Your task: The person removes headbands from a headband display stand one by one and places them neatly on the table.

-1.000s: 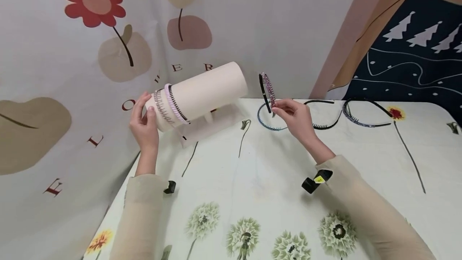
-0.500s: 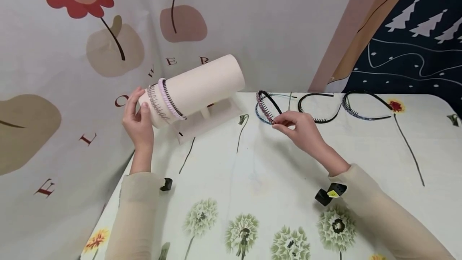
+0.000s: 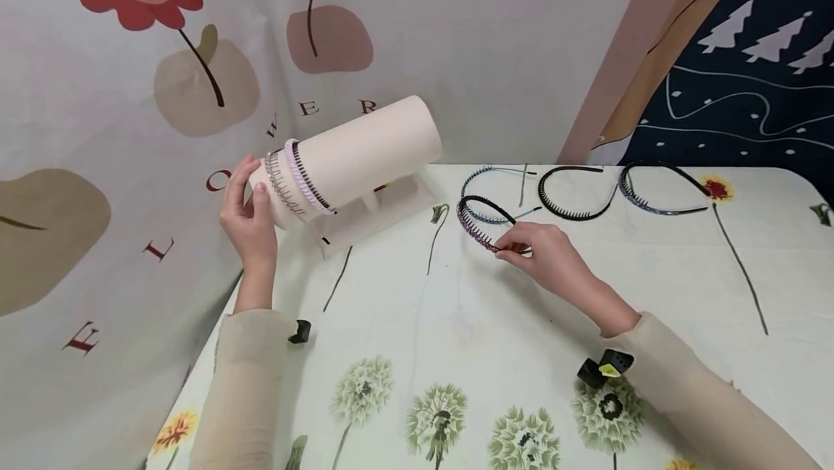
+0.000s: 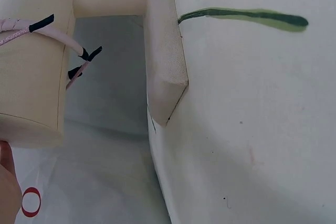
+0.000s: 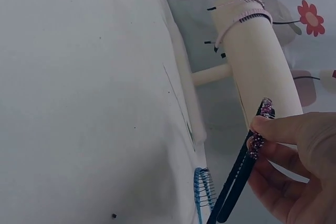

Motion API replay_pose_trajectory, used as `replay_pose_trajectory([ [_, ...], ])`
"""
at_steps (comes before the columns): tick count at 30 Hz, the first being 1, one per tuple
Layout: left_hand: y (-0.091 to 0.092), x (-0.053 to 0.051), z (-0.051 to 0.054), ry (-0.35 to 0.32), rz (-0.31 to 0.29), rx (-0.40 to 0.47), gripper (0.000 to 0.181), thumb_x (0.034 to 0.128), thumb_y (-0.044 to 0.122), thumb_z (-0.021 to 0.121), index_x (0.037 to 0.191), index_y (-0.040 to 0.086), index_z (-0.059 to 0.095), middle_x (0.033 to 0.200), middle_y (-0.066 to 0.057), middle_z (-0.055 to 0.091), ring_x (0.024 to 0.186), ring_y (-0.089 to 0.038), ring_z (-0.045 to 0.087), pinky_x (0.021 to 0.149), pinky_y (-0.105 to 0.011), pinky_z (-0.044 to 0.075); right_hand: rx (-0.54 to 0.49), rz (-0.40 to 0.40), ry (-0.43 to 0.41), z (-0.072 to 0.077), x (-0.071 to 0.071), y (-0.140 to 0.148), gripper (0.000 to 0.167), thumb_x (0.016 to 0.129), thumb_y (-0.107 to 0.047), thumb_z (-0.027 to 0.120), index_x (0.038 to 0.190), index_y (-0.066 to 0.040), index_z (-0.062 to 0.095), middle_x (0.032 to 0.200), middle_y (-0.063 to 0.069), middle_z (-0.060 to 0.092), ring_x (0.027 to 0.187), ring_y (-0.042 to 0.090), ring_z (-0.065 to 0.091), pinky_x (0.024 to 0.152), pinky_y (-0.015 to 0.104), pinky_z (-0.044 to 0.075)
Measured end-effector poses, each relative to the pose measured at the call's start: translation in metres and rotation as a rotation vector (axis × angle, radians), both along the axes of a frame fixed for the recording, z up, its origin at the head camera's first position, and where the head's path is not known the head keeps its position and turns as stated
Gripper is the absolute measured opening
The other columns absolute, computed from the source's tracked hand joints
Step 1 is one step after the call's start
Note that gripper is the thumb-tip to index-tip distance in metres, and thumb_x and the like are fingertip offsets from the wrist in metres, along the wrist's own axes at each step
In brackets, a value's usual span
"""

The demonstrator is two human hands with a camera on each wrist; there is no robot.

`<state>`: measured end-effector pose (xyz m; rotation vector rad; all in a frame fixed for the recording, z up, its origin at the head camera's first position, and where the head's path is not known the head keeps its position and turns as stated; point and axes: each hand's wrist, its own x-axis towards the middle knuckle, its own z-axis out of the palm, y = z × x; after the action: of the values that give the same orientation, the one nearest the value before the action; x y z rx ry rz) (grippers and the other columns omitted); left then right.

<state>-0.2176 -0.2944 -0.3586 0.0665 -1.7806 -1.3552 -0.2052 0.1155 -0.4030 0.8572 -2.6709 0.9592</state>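
A cream cylinder on a stand [image 3: 371, 144] lies tilted at the left back, with a lilac headband [image 3: 305, 179] and a silvery toothed headband [image 3: 281, 184] around its left part. My left hand [image 3: 250, 224] holds the cylinder's left end, thumb towards me. Between thumb and fingers, my right hand [image 3: 554, 260] pinches one end of a pink glittery black headband [image 3: 474, 231], held just in front of a blue headband [image 3: 485, 218]. In the right wrist view the pinched headband [image 5: 257, 142] shows its glitter beside the thumb.
To the right of the blue headband lie a black toothed headband [image 3: 554, 206] and a dark glittery headband [image 3: 641, 202] near the back edge of the flower-printed table [image 3: 482, 325]. A printed cloth [image 3: 489, 57] hangs behind.
My right hand has moved down and slightly right, bringing the pink headband from upright beside the cylinder's right end to a lower, flatter position. My left hand keeps its hold on the cylinder.
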Motion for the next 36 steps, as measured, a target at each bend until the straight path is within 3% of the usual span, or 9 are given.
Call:
replay_pose_trajectory([
  [7,0.005,0.006,0.005,0.013,-0.003,0.002,0.034,0.0919,0.014,0.054,0.119,0.001,0.07,0.135,-0.008,0.065,0.131,-0.015,0.056,0.102,-0.022,0.052,0.085,0.016,0.018,-0.001,0.007,0.001,0.007,0.083,-0.014,0.078,0.09,-0.016,0.078,0.085,-0.005,0.074,0.074,0.009,0.065,0.065,0.027,0.052],
  [18,0.005,0.004,0.003,0.013,-0.018,-0.003,0.035,0.0926,0.013,0.054,0.121,-0.002,0.068,0.137,-0.01,0.063,0.131,-0.016,0.056,0.103,-0.023,0.051,0.19,0.046,0.014,-0.007,0.011,0.008,0.008,0.08,-0.013,0.081,0.087,-0.018,0.079,0.083,-0.006,0.07,0.073,0.011,0.063,0.061,0.025,0.048],
  [24,0.006,0.005,0.003,0.006,-0.014,0.002,0.036,0.0929,0.013,0.054,0.122,-0.003,0.067,0.137,-0.01,0.063,0.131,-0.016,0.056,0.104,-0.024,0.051,0.22,0.079,0.036,-0.009,0.014,0.012,0.009,0.08,-0.013,0.081,0.085,-0.021,0.078,0.085,-0.008,0.071,0.078,0.012,0.065,0.066,0.029,0.052],
  [36,0.003,0.006,0.004,0.018,-0.01,-0.023,0.036,0.0925,0.013,0.054,0.122,-0.005,0.066,0.136,-0.01,0.064,0.13,-0.015,0.057,0.102,-0.021,0.052,0.263,0.104,-0.031,-0.016,0.005,0.013,0.009,0.077,-0.01,0.082,0.082,-0.017,0.078,0.083,-0.006,0.07,0.079,0.014,0.068,0.07,0.032,0.056],
])
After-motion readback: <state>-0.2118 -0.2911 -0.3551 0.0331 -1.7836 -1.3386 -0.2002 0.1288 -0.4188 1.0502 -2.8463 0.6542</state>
